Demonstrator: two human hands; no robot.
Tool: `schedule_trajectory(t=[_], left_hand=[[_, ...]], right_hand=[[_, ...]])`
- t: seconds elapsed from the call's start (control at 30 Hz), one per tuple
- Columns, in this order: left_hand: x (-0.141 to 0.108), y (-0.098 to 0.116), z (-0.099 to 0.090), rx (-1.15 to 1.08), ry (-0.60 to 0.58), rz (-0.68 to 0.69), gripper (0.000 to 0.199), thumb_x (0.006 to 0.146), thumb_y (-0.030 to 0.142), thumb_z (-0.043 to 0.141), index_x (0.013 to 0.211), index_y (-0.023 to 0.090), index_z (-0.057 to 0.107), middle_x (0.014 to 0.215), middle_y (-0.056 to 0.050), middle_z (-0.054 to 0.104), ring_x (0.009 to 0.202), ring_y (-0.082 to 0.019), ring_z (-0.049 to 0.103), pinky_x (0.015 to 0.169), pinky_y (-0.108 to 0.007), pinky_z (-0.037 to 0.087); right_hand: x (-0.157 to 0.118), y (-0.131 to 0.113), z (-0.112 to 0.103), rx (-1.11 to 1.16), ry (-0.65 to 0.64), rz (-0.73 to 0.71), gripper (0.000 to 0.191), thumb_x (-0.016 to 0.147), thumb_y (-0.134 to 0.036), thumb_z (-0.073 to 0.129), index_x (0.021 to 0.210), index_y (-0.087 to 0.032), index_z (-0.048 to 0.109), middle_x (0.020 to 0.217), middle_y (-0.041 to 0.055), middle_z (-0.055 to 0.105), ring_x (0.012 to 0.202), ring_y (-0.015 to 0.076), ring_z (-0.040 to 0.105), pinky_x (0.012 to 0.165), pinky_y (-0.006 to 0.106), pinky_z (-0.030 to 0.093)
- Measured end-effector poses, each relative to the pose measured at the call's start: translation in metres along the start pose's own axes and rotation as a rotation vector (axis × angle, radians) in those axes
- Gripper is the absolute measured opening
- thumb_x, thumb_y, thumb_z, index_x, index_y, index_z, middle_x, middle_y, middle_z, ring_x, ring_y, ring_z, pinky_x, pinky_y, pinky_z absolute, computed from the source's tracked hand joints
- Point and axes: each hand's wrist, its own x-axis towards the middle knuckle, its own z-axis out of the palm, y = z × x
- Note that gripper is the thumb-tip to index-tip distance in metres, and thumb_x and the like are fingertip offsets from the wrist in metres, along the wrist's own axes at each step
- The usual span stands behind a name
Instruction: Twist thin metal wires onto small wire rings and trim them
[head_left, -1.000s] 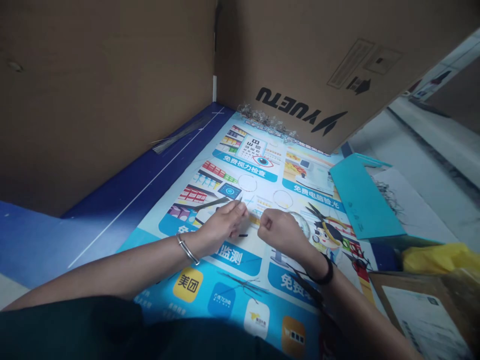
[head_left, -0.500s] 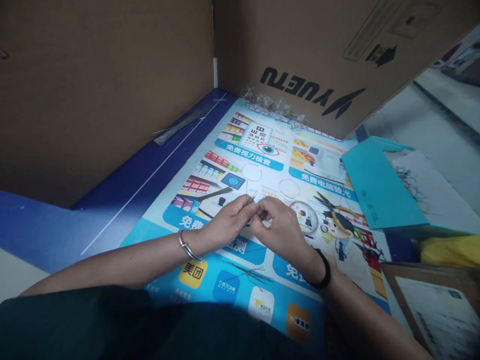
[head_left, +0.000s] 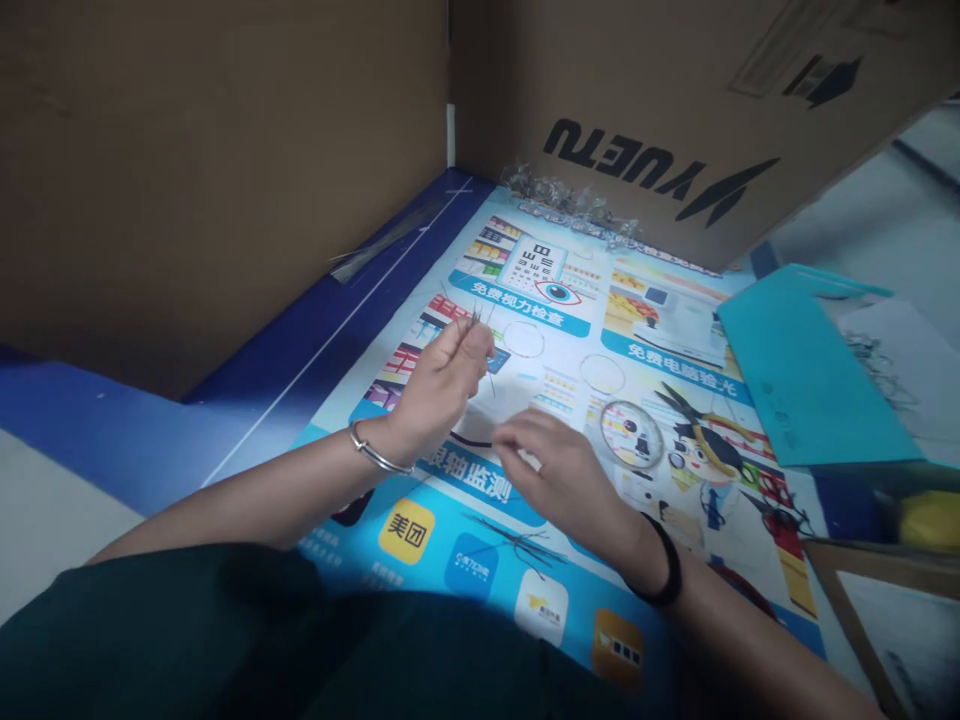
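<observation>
My left hand [head_left: 442, 375] is raised over the printed poster, closed around a small bunch of thin wires [head_left: 475, 318]. Their ends stick out above the fingers, and one strand hangs below. My right hand [head_left: 555, 465] is apart from it, lower and to the right, with fingers curled towards the thumb; whatever is between them is too small to make out. Near the hands lie two thin wire rings [head_left: 523, 322] and a thicker wire coil [head_left: 631, 402]. Closer to my body, a loose bunch of dark wires [head_left: 517, 543] rests on the poster.
Yellow-handled scissors [head_left: 709, 440] and a dark-handled pair [head_left: 776, 512] lie at the right. Beyond them is a teal folder [head_left: 817, 390] beside a wire tangle [head_left: 881, 370]. Cardboard walls [head_left: 300, 150] stand behind, with a wire heap [head_left: 562, 200] and straight strands [head_left: 386, 240] along them.
My hands were together and have separated. The left rose away with the wires, while the right stayed lower with its fingers curled. The view has shifted slightly.
</observation>
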Motion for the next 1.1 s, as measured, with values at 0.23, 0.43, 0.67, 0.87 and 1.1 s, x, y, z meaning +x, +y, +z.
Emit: schedule_trajectory(t=[0.23,0.43,0.67,0.87,1.1], left_hand=[[0.012,0.003,-0.010,-0.131,-0.009,0.070,0.032,0.089,0.046,0.044,0.073,0.019,0.042,0.064,0.003,0.048,0.056,-0.007,0.046,0.054,-0.018,0.039],[0.015,-0.003,-0.011,-0.205,-0.008,-0.012,0.032,0.087,0.049,0.046,0.076,0.019,0.042,0.057,0.007,0.042,0.047,-0.005,0.040,0.045,-0.016,0.034],[0.018,0.001,-0.010,-0.248,0.069,-0.062,0.035,0.085,0.051,0.049,0.072,0.020,0.041,0.052,0.008,0.035,0.041,-0.004,0.033,0.040,-0.015,0.029],[0.015,-0.009,-0.008,-0.253,0.012,-0.070,0.036,0.084,0.051,0.050,0.070,0.019,0.041,0.051,0.008,0.035,0.040,-0.004,0.033,0.039,-0.016,0.029],[0.006,-0.021,-0.004,-0.222,-0.051,-0.138,0.035,0.084,0.050,0.051,0.071,0.019,0.043,0.052,0.007,0.037,0.041,-0.004,0.033,0.040,-0.015,0.029]], right_hand=[[0.014,-0.023,0.038,-0.320,-0.320,-0.454,0.016,0.089,-0.011,0.045,0.085,-0.014,0.061,0.079,0.0064,0.061,0.077,0.0182,0.052,0.068,0.032,0.038],[0.029,-0.053,0.048,-0.528,-0.436,-0.551,0.013,0.081,-0.007,0.051,0.075,-0.012,0.061,0.069,0.0094,0.060,0.066,0.0206,0.053,0.052,0.032,0.034],[0.043,-0.048,0.040,-0.549,-0.551,-0.447,0.020,0.075,-0.001,0.049,0.066,-0.014,0.061,0.067,0.0081,0.062,0.059,0.0169,0.055,0.045,0.028,0.027],[0.002,-0.008,-0.011,-0.593,-0.560,-0.200,0.012,0.076,-0.011,0.049,0.071,-0.015,0.059,0.069,0.0078,0.062,0.058,0.0178,0.053,0.048,0.030,0.025],[-0.048,-0.008,-0.025,-0.503,-0.695,0.004,0.012,0.080,-0.015,0.045,0.080,-0.015,0.057,0.077,0.0079,0.060,0.065,0.0183,0.051,0.053,0.030,0.027]])
